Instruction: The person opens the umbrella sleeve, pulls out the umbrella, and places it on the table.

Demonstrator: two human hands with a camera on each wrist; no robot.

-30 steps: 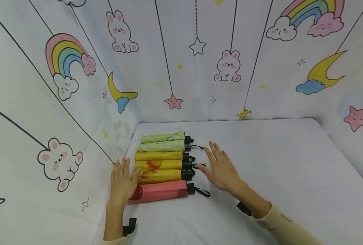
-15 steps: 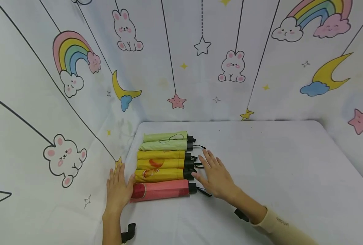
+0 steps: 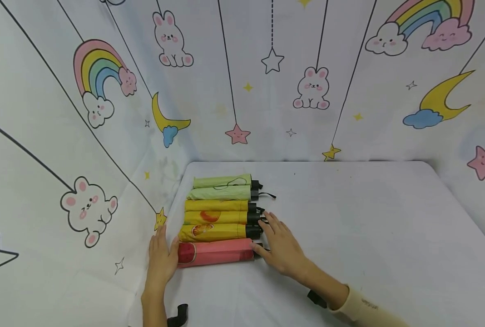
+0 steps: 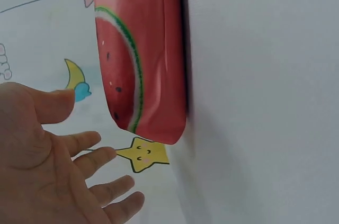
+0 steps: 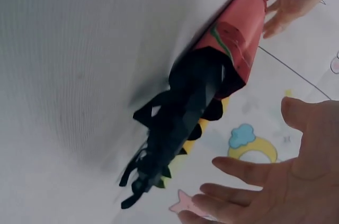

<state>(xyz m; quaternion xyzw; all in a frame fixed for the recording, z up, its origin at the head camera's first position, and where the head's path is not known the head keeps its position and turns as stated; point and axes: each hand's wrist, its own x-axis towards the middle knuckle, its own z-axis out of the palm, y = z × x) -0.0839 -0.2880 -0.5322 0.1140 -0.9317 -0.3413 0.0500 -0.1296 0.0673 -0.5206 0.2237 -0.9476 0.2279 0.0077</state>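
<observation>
Folded umbrellas lie side by side in a column on the white table, black handles to the right. The nearest is a pinkish-red umbrella with a watermelon print. Beyond it come three yellow umbrellas, then two light green umbrellas. My left hand, fingers straight, stands at the red umbrella's left end, thumb beside it; the left wrist view shows the palm facing that printed end. At the other end my right hand spreads its fingers over the handle side, partly hiding the red umbrella's black handle.
The white cloth-covered table stretches away to the right of the umbrellas. A white curtain printed with rabbits, stars and rainbows stands behind the table and along its left side. Black straps sit at the wrists.
My right hand has moved nearer and left, down to the red umbrella's handle. My left hand has drawn back slightly along its left end. The head view has shifted a little.
</observation>
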